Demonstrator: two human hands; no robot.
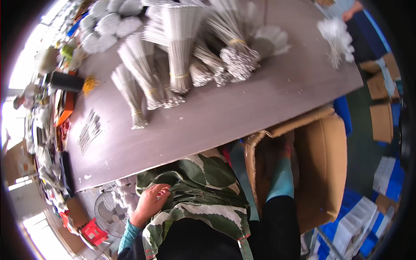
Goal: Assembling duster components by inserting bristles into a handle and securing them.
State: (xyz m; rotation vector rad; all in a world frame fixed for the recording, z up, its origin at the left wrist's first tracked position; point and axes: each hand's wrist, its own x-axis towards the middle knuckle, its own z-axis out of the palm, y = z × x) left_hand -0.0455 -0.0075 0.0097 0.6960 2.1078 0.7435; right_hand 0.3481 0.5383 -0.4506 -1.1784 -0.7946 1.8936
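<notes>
My left hand [151, 201] rests against the green and white leaf-patterned apron [208, 186] over my lap. Its fingers are loosely curled, and nothing shows in them. My right arm, in a teal sleeve, reaches down into an open cardboard box [323, 164] at the table's near edge. Only a dim part of my right hand [286, 145] appears in the box's shadow; its fingers are hidden. On the table [195, 125] lie several bundles of thin, pale mesh-topped sticks [180, 47], some bound with yellow bands.
Loose thin sticks [89, 132] lie at the table's left, below a yellow pile [89, 85] and a black cylinder [65, 81]. A fan [110, 210] stands under the left edge. A white bundle [336, 39] lies far right, near another person's hand [348, 15]. Blue and white crates [351, 221] stand right.
</notes>
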